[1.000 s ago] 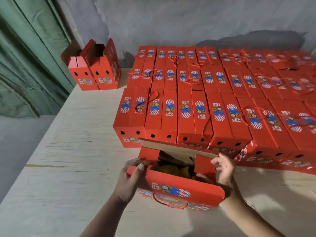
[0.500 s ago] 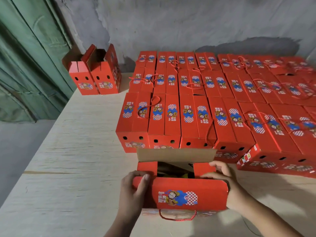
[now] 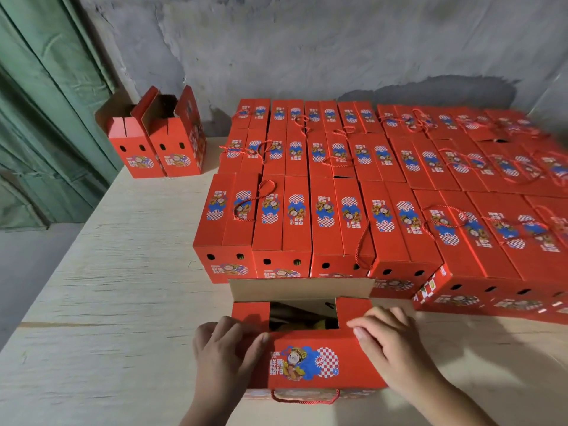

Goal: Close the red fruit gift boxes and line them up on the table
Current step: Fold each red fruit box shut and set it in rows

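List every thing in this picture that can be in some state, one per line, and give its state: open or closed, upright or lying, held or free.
Front box: near flap folded down, far flap still up, top partly open.
Left hand: flat, pressing the near flap.
Right hand: flat, pressing the right side flap.
Lined-up boxes: closed, lying in rows.
Two far-left boxes: upright, tops open.

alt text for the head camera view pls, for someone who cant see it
Two hands, left hand and right hand, press the near flap of a half-closed red gift box on a pale wooden table, its far flap upright. Behind it lie rows of closed red boxes; two open boxes stand far left.
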`<state>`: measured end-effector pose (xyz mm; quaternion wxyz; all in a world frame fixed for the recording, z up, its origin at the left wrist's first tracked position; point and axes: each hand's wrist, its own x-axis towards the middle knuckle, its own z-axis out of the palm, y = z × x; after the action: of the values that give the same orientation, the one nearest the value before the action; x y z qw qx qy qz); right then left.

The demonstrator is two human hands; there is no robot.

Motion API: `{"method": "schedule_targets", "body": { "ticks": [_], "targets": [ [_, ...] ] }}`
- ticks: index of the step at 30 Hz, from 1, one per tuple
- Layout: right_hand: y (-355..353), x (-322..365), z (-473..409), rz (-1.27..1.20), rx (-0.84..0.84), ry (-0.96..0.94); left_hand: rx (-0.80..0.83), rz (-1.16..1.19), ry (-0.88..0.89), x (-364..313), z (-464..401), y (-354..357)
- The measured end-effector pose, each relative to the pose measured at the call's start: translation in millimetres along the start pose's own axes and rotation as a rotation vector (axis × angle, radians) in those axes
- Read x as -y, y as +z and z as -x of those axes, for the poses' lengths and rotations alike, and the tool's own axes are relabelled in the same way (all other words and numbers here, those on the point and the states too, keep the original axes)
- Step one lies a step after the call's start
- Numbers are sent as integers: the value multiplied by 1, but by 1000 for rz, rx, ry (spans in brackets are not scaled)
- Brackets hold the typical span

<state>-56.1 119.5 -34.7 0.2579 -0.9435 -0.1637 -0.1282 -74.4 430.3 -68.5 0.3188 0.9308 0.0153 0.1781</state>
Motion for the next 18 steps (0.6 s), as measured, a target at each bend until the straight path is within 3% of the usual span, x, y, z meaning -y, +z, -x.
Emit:
{"method": "schedule_targets", "body": {
  "ticks": [9,14,18],
  "targets": [
    [11,3,-3,100,34,-112,22,-91,31,-4,-7,2],
    [13,4,-11,115,89,-83,44,-98,75,1,-13,3],
    [14,5,-20,197,142,-67,82,-199,-65,1,-10,9]
  ]
}}
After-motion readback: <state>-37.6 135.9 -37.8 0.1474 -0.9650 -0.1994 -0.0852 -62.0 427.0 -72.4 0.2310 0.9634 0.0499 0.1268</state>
